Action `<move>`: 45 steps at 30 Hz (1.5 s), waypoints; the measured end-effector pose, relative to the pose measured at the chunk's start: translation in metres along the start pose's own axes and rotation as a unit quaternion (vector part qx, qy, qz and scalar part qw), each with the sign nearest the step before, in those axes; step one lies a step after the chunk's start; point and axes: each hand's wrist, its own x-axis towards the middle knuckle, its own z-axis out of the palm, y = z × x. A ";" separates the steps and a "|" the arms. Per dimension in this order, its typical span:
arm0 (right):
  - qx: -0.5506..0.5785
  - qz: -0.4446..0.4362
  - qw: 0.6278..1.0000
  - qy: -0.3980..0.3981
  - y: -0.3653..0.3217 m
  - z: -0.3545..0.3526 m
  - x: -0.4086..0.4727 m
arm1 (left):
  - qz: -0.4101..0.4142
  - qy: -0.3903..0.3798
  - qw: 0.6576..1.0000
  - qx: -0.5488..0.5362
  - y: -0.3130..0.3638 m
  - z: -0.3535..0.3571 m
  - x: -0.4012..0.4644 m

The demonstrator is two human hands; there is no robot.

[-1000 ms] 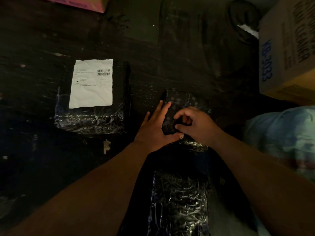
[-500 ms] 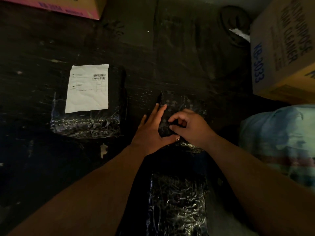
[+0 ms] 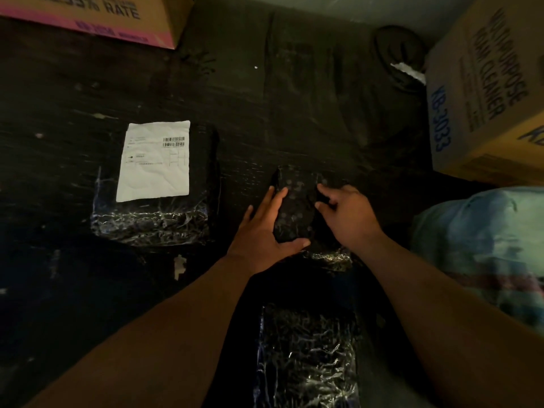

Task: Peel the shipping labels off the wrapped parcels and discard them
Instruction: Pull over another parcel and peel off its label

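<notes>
A small black bubble-wrapped parcel (image 3: 295,207) lies in the middle of the dark surface, with no label showing on it. My left hand (image 3: 265,234) lies flat along its left side, thumb under its near edge. My right hand (image 3: 347,216) touches its right side with curled fingers spread. To the left sits a bigger black wrapped parcel (image 3: 153,222) with a white shipping label (image 3: 154,160) stuck on top. A third shiny wrapped parcel (image 3: 307,357) lies close to me between my forearms, no label visible.
A cardboard box with pink print (image 3: 97,19) stands at the back left and a tan box (image 3: 485,98) at the right. A pale blue bag (image 3: 482,248) sits at the right. A dark round object (image 3: 397,54) lies at the back. The light is dim.
My right hand's fingers have uncurled and shifted from the parcel's middle to its right side. The view has tilted so everything sits lower in frame. My left hand stays on the parcel.
</notes>
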 end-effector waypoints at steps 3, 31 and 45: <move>0.011 0.004 1.000 0.021 -0.002 0.000 -0.004 | 0.001 0.002 1.000 0.003 -0.002 0.001 0.001; 0.064 0.134 0.988 0.051 0.016 0.020 -0.050 | -0.019 0.006 0.999 0.033 0.001 -0.003 -0.017; 0.186 0.045 0.976 0.104 -0.006 -0.002 -0.079 | -0.052 0.058 0.944 0.321 -0.060 0.035 -0.163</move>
